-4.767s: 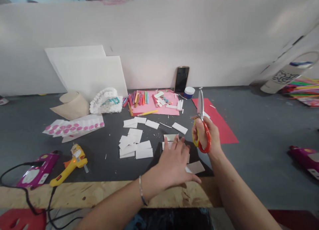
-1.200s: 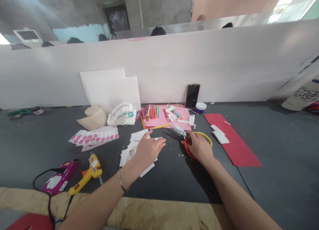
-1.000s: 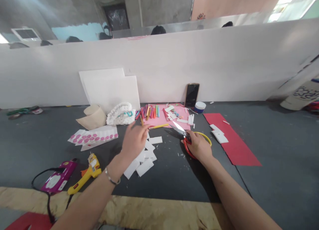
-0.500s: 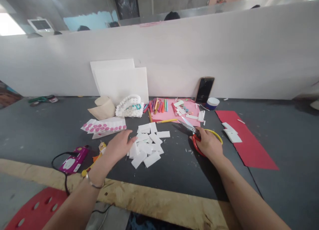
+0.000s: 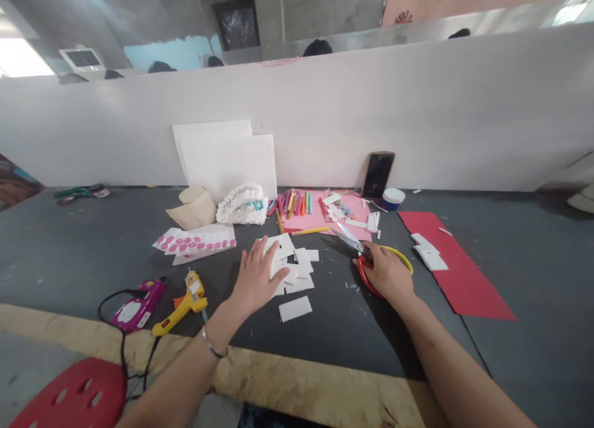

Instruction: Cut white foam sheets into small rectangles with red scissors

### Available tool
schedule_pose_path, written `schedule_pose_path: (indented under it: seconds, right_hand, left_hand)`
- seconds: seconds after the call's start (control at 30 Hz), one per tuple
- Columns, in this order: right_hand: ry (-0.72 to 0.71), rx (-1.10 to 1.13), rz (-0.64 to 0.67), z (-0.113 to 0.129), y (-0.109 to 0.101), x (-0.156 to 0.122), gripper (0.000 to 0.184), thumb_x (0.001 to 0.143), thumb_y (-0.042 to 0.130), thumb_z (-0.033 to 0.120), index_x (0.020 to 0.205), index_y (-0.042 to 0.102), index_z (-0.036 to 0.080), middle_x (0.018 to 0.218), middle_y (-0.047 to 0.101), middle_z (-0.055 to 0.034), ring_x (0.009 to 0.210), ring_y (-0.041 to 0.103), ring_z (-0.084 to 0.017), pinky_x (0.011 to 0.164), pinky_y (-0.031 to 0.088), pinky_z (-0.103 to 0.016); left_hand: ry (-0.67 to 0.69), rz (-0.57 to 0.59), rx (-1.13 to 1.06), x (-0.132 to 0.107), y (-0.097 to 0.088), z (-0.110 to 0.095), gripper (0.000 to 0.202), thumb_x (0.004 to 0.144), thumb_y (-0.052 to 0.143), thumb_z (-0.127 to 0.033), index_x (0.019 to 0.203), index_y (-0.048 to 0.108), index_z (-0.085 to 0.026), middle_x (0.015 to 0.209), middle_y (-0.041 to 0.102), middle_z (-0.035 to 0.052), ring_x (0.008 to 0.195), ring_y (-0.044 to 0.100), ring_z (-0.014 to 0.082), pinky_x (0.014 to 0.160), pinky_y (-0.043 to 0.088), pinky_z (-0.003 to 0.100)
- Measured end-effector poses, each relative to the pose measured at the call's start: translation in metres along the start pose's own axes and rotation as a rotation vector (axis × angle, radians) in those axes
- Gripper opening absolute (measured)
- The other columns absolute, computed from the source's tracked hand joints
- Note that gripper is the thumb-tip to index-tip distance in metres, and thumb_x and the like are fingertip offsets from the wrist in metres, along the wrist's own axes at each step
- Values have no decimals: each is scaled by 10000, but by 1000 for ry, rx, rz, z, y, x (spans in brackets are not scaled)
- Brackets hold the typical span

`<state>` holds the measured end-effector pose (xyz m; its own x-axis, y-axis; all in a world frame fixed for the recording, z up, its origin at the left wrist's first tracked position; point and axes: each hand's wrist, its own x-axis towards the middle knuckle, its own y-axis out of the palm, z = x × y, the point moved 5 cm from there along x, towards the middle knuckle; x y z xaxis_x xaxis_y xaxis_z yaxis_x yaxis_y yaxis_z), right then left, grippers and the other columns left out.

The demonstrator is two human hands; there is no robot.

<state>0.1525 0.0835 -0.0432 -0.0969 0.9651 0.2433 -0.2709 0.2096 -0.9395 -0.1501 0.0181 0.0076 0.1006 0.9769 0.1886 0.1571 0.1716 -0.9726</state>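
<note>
My left hand (image 5: 257,274) lies over the left side of a pile of small white rectangular pieces (image 5: 301,259), fingers spread and covering part of it. One white piece (image 5: 296,308) sits apart, nearer the table's front edge. To the right, my right hand (image 5: 390,272) grips a pair of scissors (image 5: 364,279) with red and yellow handles. The scissor blades are parted and point up and left, toward a yellow pencil (image 5: 310,231). Tiny white scraps are scattered on the dark table between the pile and the scissors.
A yellow glue gun (image 5: 188,301) and purple device (image 5: 139,304) with cords lie left. Behind are a beige roll (image 5: 192,208), dotted paper strips (image 5: 195,239), crayons on pink paper (image 5: 318,221), a phone (image 5: 378,175) and a white-lidded jar (image 5: 393,198). Red sheet (image 5: 464,273) lies right.
My left hand has moved right onto the white pieces, pushing the pile rightward and closer together. The glue gun is now uncovered. My right hand stays in place with the scissors.
</note>
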Motion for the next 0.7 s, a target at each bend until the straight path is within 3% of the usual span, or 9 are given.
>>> schedule_pose_path:
  seconds: [0.13,0.2,0.27,0.37,0.5,0.6,0.7]
  right_hand:
    - [7,11,-6,1,-2,0,393,918,551,432,1229,569,194,1017,686,-101,922,658,-273,672,441,-320]
    - [10,25,2,2,-2,0,384,916,551,427,1227,570,201,1013,687,-98,928,655,-270,683,443,-320]
    - [13,33,12,3,-2,0,379,915,548,425,1226,572,209,1004,687,-99,918,651,-269,679,443,-319]
    - [11,36,15,4,-3,1,383,911,551,419,1226,574,203,986,689,-109,899,647,-269,674,443,-322]
    - [11,31,12,4,-2,1,394,917,547,424,1236,566,194,992,688,-105,919,651,-269,677,445,-321]
    - [29,21,19,2,1,1,400,923,536,438,1252,553,210,1007,686,-93,929,659,-272,649,441,-319]
    - [18,25,6,2,3,1,385,924,529,436,1240,559,219,991,689,-84,917,665,-269,643,442,-317]
  left_hand:
    - [-47,-209,-126,37,-26,40,459,950,401,-359,1345,498,-147,1445,498,173,1376,417,281,1138,318,479]
    - [-155,-271,-169,58,-35,68,388,916,415,-255,1258,552,-132,1338,584,170,1297,504,257,1108,366,413]
    - [-278,-294,-177,77,-42,93,343,874,452,-210,1180,589,-135,1239,643,168,1215,567,275,1059,408,417]
    - [-333,-333,-179,99,-55,112,326,882,431,-210,1154,597,-140,1136,688,157,1107,623,282,989,445,422]
    - [-410,-347,-254,129,-74,133,322,900,461,-319,1152,605,-179,721,694,38,825,676,238,839,483,360]
    - [-514,-451,-338,159,-91,160,308,864,500,-256,1139,597,-155,850,711,57,883,669,212,864,473,325]
    - [-604,-514,-322,187,-107,193,379,826,532,-230,1172,545,-74,1176,652,178,1110,607,260,969,440,370]
